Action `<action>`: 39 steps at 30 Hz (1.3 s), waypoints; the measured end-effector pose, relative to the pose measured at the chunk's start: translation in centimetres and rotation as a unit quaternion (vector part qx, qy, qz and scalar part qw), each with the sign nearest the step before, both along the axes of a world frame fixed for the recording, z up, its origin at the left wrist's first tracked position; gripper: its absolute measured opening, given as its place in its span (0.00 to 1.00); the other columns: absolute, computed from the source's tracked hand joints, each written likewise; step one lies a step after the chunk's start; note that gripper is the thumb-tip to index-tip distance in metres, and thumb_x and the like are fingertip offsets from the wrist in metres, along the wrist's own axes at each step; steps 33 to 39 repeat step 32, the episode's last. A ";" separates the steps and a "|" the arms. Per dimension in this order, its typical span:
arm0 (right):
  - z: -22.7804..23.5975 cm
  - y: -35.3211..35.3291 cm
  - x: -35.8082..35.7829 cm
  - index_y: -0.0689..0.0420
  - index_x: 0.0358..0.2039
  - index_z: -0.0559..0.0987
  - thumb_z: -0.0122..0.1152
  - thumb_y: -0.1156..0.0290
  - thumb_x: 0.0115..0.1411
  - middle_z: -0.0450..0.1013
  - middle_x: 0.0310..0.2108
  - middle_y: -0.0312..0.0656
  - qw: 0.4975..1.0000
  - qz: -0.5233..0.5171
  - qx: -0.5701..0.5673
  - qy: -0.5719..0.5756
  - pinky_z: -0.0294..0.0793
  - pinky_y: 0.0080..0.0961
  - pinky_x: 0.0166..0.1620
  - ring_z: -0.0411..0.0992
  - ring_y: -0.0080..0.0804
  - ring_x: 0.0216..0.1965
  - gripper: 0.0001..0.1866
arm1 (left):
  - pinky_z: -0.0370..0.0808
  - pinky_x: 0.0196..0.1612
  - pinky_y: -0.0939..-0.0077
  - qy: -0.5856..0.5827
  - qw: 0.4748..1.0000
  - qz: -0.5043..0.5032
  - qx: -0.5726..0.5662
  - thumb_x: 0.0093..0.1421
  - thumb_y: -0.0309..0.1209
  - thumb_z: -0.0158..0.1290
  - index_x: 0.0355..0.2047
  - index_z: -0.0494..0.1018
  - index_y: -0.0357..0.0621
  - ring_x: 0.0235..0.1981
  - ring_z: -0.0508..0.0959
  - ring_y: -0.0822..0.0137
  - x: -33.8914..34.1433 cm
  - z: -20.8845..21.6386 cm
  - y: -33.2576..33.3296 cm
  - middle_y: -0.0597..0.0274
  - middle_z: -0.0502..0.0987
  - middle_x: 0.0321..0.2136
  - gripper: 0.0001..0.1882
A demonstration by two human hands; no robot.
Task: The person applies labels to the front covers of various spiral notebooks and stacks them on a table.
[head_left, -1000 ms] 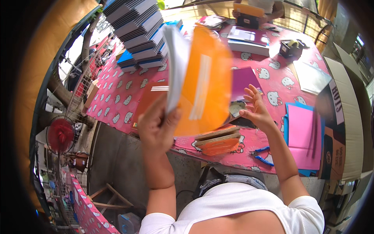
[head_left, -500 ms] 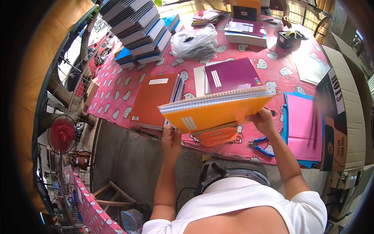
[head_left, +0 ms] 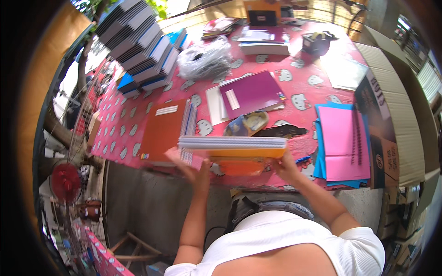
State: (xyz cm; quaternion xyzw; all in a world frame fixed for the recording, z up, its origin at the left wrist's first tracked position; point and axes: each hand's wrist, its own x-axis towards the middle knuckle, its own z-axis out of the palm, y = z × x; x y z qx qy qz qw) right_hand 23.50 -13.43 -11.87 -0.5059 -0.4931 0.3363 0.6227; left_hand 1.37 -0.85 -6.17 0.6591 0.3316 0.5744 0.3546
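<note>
In front of me a stack of orange-covered spiral notebooks is held edge-on above the table, spiral side up. My right hand grips its right end. My left hand is beside the left end, fingers stretched out and a little blurred; it does not wrap round the stack. Just below lies an orange block-like thing, partly hidden. To the left sits a pile of brown-covered spiral notebooks. Beyond the held stack are a purple notebook on pale sheets and a small shallow container.
Tall notebook stacks and a clear plastic bag stand at the back left. On the right lie blue-handled pliers, pink sheets with dark spiral coils, and an open cardboard box. A red fan is far left.
The orange notebooks have tipped from showing their front cover to edge-on and levelled. My left hand has come off their lower left corner and spread. The view has shifted.
</note>
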 end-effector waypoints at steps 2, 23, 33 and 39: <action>-0.4 -0.1 -0.4 0.56 0.47 0.64 0.58 0.78 0.57 0.64 0.35 0.38 0.998 -0.035 -0.008 0.043 0.67 0.28 0.48 0.66 0.28 0.39 0.19 | 0.45 0.65 0.57 0.118 0.972 0.087 0.183 0.55 0.42 0.59 0.64 0.46 0.42 0.58 0.61 0.58 3.4 3.7 -2.4 0.52 0.52 0.61 0.45; 8.6 -5.1 10.4 0.54 0.47 0.78 0.52 0.86 0.52 0.74 0.34 0.46 0.925 -0.233 -0.026 -0.300 0.73 0.25 0.34 0.74 0.33 0.31 0.22 | 0.58 0.53 0.59 0.292 0.917 -0.161 0.220 0.52 0.32 0.59 0.34 0.78 0.50 0.31 0.76 0.68 9.4 7.1 -3.5 0.69 0.79 0.28 0.08; 11.8 -5.9 4.1 0.58 0.42 0.80 0.63 0.83 0.50 0.73 0.29 0.38 0.958 -0.183 0.038 -0.219 0.69 0.18 0.29 0.70 0.23 0.27 0.17 | 0.60 0.49 0.66 0.269 0.920 -0.184 0.217 0.54 0.35 0.59 0.39 0.78 0.48 0.32 0.76 0.66 9.3 7.7 -3.6 0.63 0.80 0.29 0.12; 11.8 -5.9 4.1 0.58 0.42 0.80 0.63 0.83 0.50 0.73 0.29 0.38 0.958 -0.183 0.038 -0.219 0.69 0.18 0.29 0.70 0.23 0.27 0.17 | 0.60 0.49 0.66 0.269 0.920 -0.184 0.217 0.54 0.35 0.59 0.39 0.78 0.48 0.32 0.76 0.66 9.3 7.7 -3.6 0.63 0.80 0.29 0.12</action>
